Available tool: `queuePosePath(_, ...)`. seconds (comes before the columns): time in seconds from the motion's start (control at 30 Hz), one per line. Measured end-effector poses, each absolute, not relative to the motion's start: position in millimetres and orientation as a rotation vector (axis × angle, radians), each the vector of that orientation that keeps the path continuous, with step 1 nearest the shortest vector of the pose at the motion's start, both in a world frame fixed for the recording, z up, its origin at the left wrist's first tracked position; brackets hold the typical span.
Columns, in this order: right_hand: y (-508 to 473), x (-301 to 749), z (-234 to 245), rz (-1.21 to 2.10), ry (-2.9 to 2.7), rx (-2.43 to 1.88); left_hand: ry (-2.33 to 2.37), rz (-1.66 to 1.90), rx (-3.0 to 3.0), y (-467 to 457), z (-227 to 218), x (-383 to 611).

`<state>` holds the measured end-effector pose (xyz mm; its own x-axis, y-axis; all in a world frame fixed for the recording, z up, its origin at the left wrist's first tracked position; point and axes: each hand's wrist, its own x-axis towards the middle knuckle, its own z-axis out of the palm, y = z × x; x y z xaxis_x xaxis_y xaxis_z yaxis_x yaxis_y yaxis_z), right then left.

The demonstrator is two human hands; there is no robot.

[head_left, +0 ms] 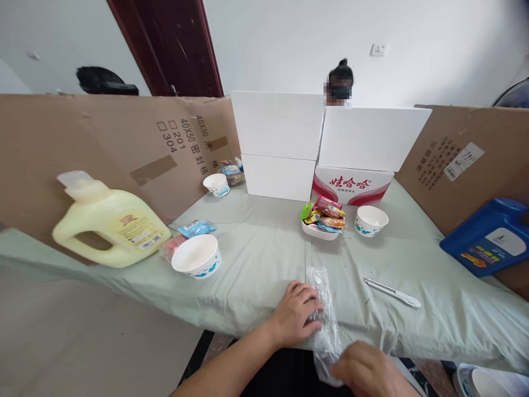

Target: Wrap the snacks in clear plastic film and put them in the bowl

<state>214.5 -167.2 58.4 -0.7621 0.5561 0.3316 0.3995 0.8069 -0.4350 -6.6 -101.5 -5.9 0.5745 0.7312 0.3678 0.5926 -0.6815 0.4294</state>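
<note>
A narrow strip of clear bubble wrap point(328, 336) lies on the cloth at the near edge, its lower end hanging over the edge. My left hand point(298, 311) curls its fingers over the wrap's left side and presses on it; something darker shows inside the wrap beside these fingers, but I cannot make it out. My right hand point(366, 366) is closed on the wrap's lower end, slightly blurred. A white-handled utility knife point(392, 292) rests on the cloth to the right. Beyond the wrap sits a white dish point(320, 232) heaped with wrapped snacks point(326, 212).
Paper bowls stand at right point(371, 221), left point(197, 258) and back left point(216, 186). A yellow jug point(111, 220) and a blue bottle point(487, 237) lean at the sides. Cardboard panels point(165, 143) and white boxes point(281, 146) wall the table. A person point(341, 80) is behind them.
</note>
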Motion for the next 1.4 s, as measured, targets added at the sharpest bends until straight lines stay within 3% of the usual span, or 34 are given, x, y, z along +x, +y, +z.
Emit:
queuePosePath(0.13,-105.0,200.5,70.2,0.661,-2.411,-0.985,1.066,0.823,2.443,-100.7,-5.7,-9.6)
queuePosePath(0.33,-23.2,175.9,30.7,0.638,-2.311,-1.367,1.080,0.979,2.369,-95.1,-16.3,-12.6)
queuePosePath(0.5,-15.5,172.7,13.4,0.650,-2.275,-1.397,1.028,0.995,2.336,-95.9,-12.8,-14.2)
queuePosePath(0.9,6.4,177.1,7.8,0.873,-2.204,-1.463,0.940,0.574,2.486,-106.8,3.8,-17.5)
queuePosePath(1.2,6.6,175.7,7.0,0.816,-2.201,-1.495,1.194,0.785,2.225,-123.3,4.6,-9.0)
queuePosePath(1.4,6.3,175.6,8.2,0.756,-2.264,-1.487,1.242,0.853,2.386,-129.2,-14.1,-4.4)
